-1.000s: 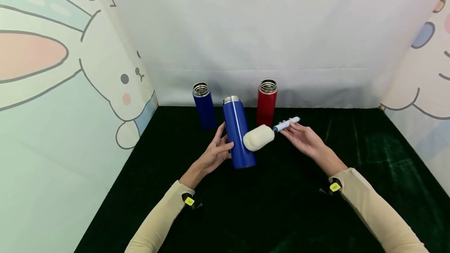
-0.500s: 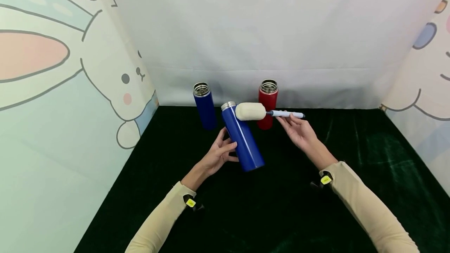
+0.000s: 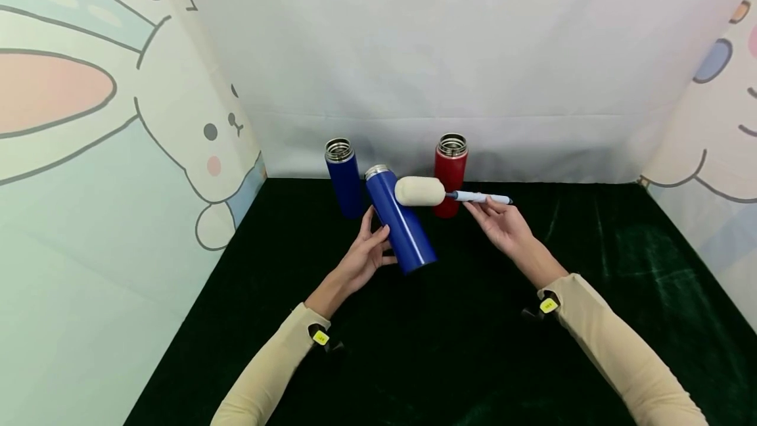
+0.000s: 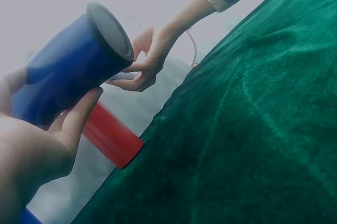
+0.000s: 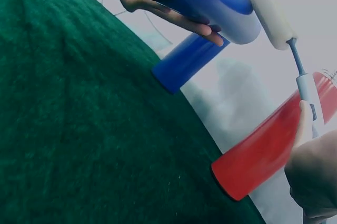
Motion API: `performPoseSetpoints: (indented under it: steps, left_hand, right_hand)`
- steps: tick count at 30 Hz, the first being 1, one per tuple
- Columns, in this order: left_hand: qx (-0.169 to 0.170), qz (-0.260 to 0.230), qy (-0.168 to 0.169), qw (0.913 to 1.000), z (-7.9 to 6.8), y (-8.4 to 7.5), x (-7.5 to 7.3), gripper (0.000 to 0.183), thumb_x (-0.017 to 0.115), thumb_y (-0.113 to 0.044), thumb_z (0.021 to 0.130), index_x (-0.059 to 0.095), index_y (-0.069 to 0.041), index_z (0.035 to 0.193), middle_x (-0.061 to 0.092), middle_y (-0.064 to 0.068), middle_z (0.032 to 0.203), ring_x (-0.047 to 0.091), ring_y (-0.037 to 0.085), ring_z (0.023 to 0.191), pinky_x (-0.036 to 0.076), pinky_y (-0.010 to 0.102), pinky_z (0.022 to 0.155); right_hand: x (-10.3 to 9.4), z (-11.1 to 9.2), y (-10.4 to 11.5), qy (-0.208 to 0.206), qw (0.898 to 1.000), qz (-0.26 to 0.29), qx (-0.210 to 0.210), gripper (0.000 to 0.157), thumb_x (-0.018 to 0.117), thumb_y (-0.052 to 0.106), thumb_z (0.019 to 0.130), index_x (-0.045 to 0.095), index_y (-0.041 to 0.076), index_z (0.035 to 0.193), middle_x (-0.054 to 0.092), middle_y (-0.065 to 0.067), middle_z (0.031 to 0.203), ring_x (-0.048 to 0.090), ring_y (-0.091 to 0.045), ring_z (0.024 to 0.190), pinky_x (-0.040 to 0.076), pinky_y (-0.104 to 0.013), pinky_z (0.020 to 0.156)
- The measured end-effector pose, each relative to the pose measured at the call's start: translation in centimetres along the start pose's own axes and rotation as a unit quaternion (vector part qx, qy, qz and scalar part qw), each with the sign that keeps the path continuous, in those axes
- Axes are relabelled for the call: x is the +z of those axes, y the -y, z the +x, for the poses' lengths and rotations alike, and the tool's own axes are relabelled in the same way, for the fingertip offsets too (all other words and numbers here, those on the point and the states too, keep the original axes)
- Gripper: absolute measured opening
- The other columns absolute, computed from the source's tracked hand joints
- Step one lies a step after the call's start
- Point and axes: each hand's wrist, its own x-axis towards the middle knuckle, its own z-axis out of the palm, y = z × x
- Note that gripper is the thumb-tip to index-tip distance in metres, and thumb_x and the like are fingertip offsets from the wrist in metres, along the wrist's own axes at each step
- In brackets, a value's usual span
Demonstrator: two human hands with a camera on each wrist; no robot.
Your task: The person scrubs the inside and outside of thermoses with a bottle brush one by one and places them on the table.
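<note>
My left hand (image 3: 361, 256) grips a blue bottle (image 3: 405, 232) around its lower middle and holds it off the table, its steel mouth leaning up and to the left. In the left wrist view the bottle's dark base (image 4: 109, 32) faces the camera. My right hand (image 3: 503, 225) pinches the pale blue handle (image 3: 481, 198) of a sponge bottle brush. The brush's cream sponge head (image 3: 420, 191) lies across the front of the bottle's upper side in the head view. From the right wrist, the sponge (image 5: 272, 18) appears against or very near the bottle's wall.
Behind the hands, a second blue bottle (image 3: 345, 183) stands upright without a lid at the left. A red bottle (image 3: 451, 166), also lidless, stands behind the brush. Dark green cloth (image 3: 414, 354) covers the table, and a white curtain (image 3: 443, 51) hangs at the back.
The brush has swung from slanting to nearly level and risen along the bottle. The held bottle has tilted further left at its mouth. Over the last half second, both shift only slightly.
</note>
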Motion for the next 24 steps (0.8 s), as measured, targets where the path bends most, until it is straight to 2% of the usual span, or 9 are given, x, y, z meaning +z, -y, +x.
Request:
performPoseSetpoints:
  steps: [3, 7, 10, 13, 18, 21, 24]
  left_hand:
    - [0.001, -0.012, -0.005, 0.9999, 0.0, -0.1, -0.1, 0.081, 0.048, -0.022, 0.108, -0.011, -0.040, 0.161, 0.025, 0.018, 0.165, 0.062, 0.020, 0.120, 0.056, 0.040, 0.091]
    - [0.006, -0.018, -0.015, 0.9997, 0.1, -0.1, -0.1, 0.089, 0.056, -0.014, 0.103, -0.007, -0.040, 0.161, 0.024, 0.014, 0.166, 0.057, 0.023, 0.127, 0.054, 0.041, 0.095]
    - [0.007, -0.029, -0.032, 0.9991, 0.2, -0.1, -0.1, 0.096, 0.062, -0.009, 0.098, -0.004, -0.041, 0.161, 0.026, 0.012, 0.164, 0.055, 0.025, 0.130, 0.054, 0.041, 0.096]
    - [0.007, -0.036, -0.046, 0.9983, 0.4, -0.1, -0.1, 0.099, 0.063, -0.006, 0.097, -0.003, -0.041, 0.161, 0.028, 0.011, 0.162, 0.056, 0.024, 0.129, 0.054, 0.041, 0.096]
    - [0.009, -0.039, -0.056, 0.9976, 0.5, -0.1, -0.3, 0.096, 0.059, -0.001, 0.096, 0.002, -0.042, 0.162, 0.030, 0.009, 0.161, 0.055, 0.024, 0.131, 0.054, 0.040, 0.097]
    - [0.016, -0.032, -0.052, 0.9980, 0.4, -0.1, -0.4, 0.095, 0.057, 0.002, 0.096, 0.005, -0.040, 0.163, 0.029, 0.009, 0.163, 0.047, 0.029, 0.139, 0.052, 0.043, 0.101]
    - [0.017, -0.029, -0.048, 0.9983, 0.3, 0.0, -0.5, 0.096, 0.056, 0.003, 0.098, 0.002, -0.043, 0.162, 0.025, 0.009, 0.166, 0.040, 0.036, 0.146, 0.047, 0.052, 0.109]
  right_hand:
    - [-0.4, -0.2, 0.2, 0.001, 1.000, -0.007, 0.011, 0.063, 0.048, -0.003, 0.104, 0.027, 0.025, 0.157, 0.054, -0.015, 0.135, 0.029, -0.014, 0.154, 0.029, -0.034, 0.124]
    - [-0.7, -0.6, 0.3, 0.018, 0.999, -0.030, 0.019, 0.040, 0.049, -0.001, 0.105, 0.041, 0.013, 0.142, 0.057, -0.018, 0.131, 0.033, -0.018, 0.153, 0.030, -0.035, 0.124]
    - [-1.0, -1.0, 0.4, 0.035, 0.997, -0.062, 0.022, 0.021, 0.047, 0.002, 0.106, 0.046, 0.010, 0.126, 0.059, -0.016, 0.129, 0.047, -0.024, 0.144, 0.033, -0.035, 0.123]
    - [-1.4, -1.5, 0.9, 0.055, 0.994, -0.096, 0.023, 0.005, 0.043, 0.005, 0.108, 0.047, 0.008, 0.110, 0.061, -0.014, 0.125, 0.059, -0.027, 0.130, 0.041, -0.037, 0.118]
    - [-2.4, -2.0, 1.7, 0.101, 0.983, -0.149, 0.029, 0.019, 0.036, 0.006, 0.110, 0.050, 0.004, 0.096, 0.061, -0.013, 0.122, 0.059, -0.026, 0.126, 0.050, -0.042, 0.109]
    - [-3.0, -2.1, 2.2, 0.113, 0.979, -0.169, 0.030, 0.022, 0.033, 0.006, 0.110, 0.051, 0.004, 0.098, 0.061, -0.013, 0.121, 0.058, -0.025, 0.126, 0.051, -0.043, 0.108]
    - [-3.4, -2.1, 2.7, 0.103, 0.978, -0.181, 0.028, 0.018, 0.033, 0.006, 0.110, 0.050, 0.005, 0.103, 0.061, -0.013, 0.121, 0.059, -0.025, 0.124, 0.052, -0.043, 0.107]
